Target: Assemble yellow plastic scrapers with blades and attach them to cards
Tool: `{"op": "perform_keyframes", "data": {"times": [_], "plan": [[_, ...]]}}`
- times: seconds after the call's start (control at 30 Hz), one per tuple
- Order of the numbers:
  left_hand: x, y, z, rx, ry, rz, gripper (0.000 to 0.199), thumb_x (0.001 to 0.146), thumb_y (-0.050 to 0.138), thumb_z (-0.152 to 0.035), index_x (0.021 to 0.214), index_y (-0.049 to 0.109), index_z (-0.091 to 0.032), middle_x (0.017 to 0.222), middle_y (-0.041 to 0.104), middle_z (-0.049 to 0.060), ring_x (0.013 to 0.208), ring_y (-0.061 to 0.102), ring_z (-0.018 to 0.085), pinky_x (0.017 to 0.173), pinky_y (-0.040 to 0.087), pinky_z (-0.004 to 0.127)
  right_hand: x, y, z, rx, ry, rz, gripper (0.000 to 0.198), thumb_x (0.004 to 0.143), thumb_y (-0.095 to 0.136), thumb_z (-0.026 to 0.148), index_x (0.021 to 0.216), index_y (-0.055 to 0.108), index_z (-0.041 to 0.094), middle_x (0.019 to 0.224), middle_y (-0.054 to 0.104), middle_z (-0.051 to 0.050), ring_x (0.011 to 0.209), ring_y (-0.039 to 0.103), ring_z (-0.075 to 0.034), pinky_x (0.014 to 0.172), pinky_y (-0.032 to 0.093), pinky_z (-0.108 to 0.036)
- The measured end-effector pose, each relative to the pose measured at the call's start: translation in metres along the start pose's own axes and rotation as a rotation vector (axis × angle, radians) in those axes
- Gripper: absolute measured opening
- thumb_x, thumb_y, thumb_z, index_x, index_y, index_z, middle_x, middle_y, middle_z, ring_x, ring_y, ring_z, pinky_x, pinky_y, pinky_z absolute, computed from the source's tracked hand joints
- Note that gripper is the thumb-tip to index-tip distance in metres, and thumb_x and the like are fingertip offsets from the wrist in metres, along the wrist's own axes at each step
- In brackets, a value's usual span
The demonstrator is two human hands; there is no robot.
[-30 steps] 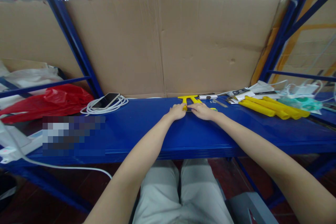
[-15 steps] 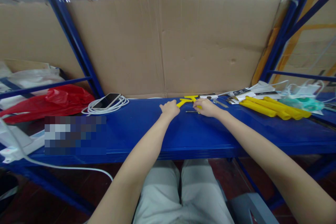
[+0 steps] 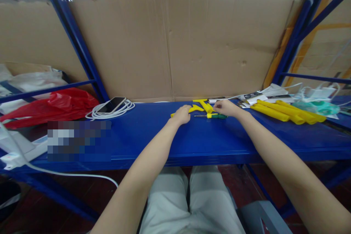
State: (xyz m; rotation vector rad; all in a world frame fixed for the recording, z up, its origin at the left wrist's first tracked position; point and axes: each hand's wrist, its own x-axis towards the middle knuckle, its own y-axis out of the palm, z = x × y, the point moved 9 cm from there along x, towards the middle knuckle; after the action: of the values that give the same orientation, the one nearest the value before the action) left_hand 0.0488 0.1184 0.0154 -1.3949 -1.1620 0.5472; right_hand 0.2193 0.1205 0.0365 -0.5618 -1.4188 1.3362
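Note:
On the blue tabletop, my left hand is closed around a yellow plastic piece; an end of it shows on each side of the fist. My right hand hovers just to the right, its fingertips curled together. Whether something small sits in that pinch cannot be made out. Between the hands lies a second yellow plastic piece with a T-shaped end. A screwdriver with a green and yellow handle rests just below my right fingers, its shaft pointing left.
Several yellow tubes lie at the right, near papers and a green-white bundle. A phone lies on a coiled white cable at the left, beside a red plastic bag. Cardboard stands behind.
My left hand has moved slightly right and now covers the middle of the yellow piece. My right hand has shifted right, uncovering the screwdriver handle and the other yellow piece.

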Motion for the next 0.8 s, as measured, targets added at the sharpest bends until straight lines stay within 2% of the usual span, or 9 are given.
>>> {"op": "perform_keyframes", "data": {"times": [0.07, 0.13, 0.37, 0.57, 0.7, 0.8], "plan": [[0.0, 0.01, -0.006, -0.006, 0.053, 0.059, 0.049, 0.079, 0.046, -0.012, 0.128, 0.05, -0.022, 0.138, 0.046, 0.007, 0.126, 0.041, 0.022, 0.106, 0.029, 0.035, 0.0, 0.001, 0.001, -0.002, -0.002, 0.005, 0.017, 0.076, 0.052, 0.022, 0.071, 0.068, 0.017, 0.073, 0.07, -0.004, 0.066, 0.061, -0.015, 0.064, 0.045, -0.024], [-0.001, 0.012, -0.008, 0.026, 0.05, 0.09, 0.049, 0.081, 0.044, -0.014, 0.129, 0.049, -0.023, 0.137, 0.047, 0.007, 0.126, 0.042, 0.022, 0.105, 0.03, 0.035, -0.001, 0.001, 0.002, -0.005, 0.001, 0.008, 0.017, 0.076, 0.053, 0.022, 0.072, 0.069, 0.017, 0.073, 0.07, -0.005, 0.066, 0.061, -0.015, 0.064, 0.045, -0.023], [-0.007, 0.002, -0.012, 0.171, 0.017, 0.117, 0.042, 0.083, 0.042, -0.021, 0.123, 0.055, -0.024, 0.125, 0.05, 0.011, 0.117, 0.046, 0.028, 0.093, 0.04, 0.04, -0.002, 0.003, 0.004, 0.014, 0.0, 0.025, 0.015, 0.076, 0.056, 0.023, 0.074, 0.071, 0.018, 0.076, 0.071, -0.003, 0.069, 0.063, -0.016, 0.065, 0.046, -0.024], [-0.009, 0.008, -0.004, 0.157, -0.08, 0.149, 0.052, 0.082, 0.04, -0.017, 0.133, 0.045, -0.026, 0.125, 0.047, 0.013, 0.114, 0.048, 0.028, 0.091, 0.041, 0.038, -0.003, 0.012, 0.007, 0.074, -0.074, 0.112, 0.019, 0.074, 0.062, 0.032, 0.083, 0.073, 0.02, 0.082, 0.072, -0.003, 0.074, 0.064, -0.017, 0.068, 0.048, -0.025], [-0.01, 0.013, -0.008, 0.155, -0.058, 0.19, 0.056, 0.079, 0.041, -0.015, 0.133, 0.045, -0.028, 0.128, 0.045, 0.013, 0.118, 0.045, 0.029, 0.09, 0.042, 0.04, -0.004, 0.019, 0.006, 0.101, -0.049, 0.176, 0.028, 0.072, 0.065, 0.037, 0.092, 0.074, 0.02, 0.086, 0.073, -0.004, 0.074, 0.065, -0.017, 0.067, 0.048, -0.025], [-0.009, 0.014, -0.009, 0.16, -0.053, 0.209, 0.055, 0.079, 0.042, -0.014, 0.132, 0.046, -0.024, 0.128, 0.047, 0.014, 0.118, 0.045, 0.03, 0.09, 0.042, 0.042, -0.005, 0.021, 0.007, 0.115, -0.021, 0.223, 0.025, 0.072, 0.065, 0.035, 0.09, 0.075, 0.02, 0.088, 0.073, -0.004, 0.076, 0.066, -0.018, 0.068, 0.048, -0.026]]}}
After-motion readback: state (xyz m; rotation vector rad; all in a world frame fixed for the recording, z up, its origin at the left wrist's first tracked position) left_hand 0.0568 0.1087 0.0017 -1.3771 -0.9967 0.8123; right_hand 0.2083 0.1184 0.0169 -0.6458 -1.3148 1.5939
